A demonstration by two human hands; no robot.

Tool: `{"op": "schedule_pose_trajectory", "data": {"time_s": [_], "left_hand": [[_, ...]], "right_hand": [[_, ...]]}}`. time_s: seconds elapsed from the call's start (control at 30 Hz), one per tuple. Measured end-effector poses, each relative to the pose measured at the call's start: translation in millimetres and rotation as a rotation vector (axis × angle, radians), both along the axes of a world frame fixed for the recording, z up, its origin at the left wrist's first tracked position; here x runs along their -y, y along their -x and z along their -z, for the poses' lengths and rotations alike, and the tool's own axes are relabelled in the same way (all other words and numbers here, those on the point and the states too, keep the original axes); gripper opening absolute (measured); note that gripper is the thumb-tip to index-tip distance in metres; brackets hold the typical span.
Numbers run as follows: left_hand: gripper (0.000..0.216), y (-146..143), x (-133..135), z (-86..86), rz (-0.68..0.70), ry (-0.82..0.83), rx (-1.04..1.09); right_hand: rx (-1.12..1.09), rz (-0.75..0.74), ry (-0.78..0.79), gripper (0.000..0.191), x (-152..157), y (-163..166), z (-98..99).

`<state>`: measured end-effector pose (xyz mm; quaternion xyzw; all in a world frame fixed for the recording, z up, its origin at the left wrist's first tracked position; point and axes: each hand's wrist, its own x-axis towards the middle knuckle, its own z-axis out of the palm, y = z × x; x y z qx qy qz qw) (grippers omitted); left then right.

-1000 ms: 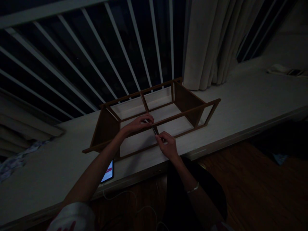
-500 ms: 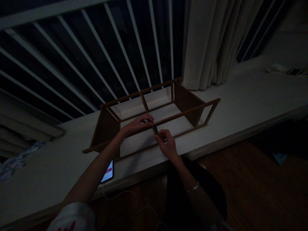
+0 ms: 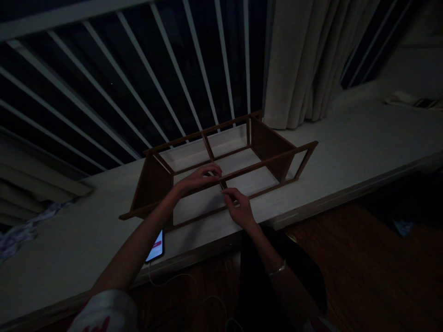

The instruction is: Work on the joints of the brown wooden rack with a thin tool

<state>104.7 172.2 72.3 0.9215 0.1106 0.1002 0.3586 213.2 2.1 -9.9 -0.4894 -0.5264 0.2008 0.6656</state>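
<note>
A brown wooden rack frame (image 3: 259,164) lies on its side on the white ledge, with panels at both ends and slim crossbars. My left hand (image 3: 201,176) is closed at the middle of its near upper rail, fingers bent over the wood. Just below that rail, my right hand (image 3: 240,207) pinches a thin, shiny metal tool (image 3: 222,185) between thumb and fingers. The tool points up toward the rail's joint with the middle crossbar. Its exact kind is too dark and small to make out.
A lit phone (image 3: 155,247) with a white cable (image 3: 173,277) lies by my left forearm at the ledge (image 3: 332,161) edge. White bars (image 3: 173,64) stand behind the rack. A beige curtain (image 3: 294,64) hangs at the right, and crumpled cloth (image 3: 20,235) lies far left.
My right hand has shifted slightly down and its fingers have changed position around the metal tool. My left hand and the rack stay nearly the same.
</note>
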Motion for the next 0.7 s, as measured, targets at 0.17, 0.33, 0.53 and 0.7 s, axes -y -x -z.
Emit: {"op": "schedule_pose_trajectory", "data": {"time_s": [0.17, 0.33, 0.53, 0.7], "left_hand": [[0.025, 0.0, 3.8, -3.1, -0.025, 0.018, -0.016], [0.025, 0.5, 3.3, -2.8, -0.034, 0.011, -0.033], [0.024, 0.4, 1.1, -1.5, -0.007, 0.010, -0.013], [0.025, 0.4, 1.8, -1.7, -0.019, 0.007, -0.015]], "right_hand": [[-0.201, -0.127, 0.058, 0.022, -2.2, 0.3, 1.0], [-0.315, -0.218, 0.083, 0.026, -3.4, 0.4, 0.6], [-0.391, -0.240, 0.097, 0.026, -4.3, 0.6, -0.3], [-0.391, -0.255, 0.096, 0.026, -4.9, 0.7, 1.6]]}}
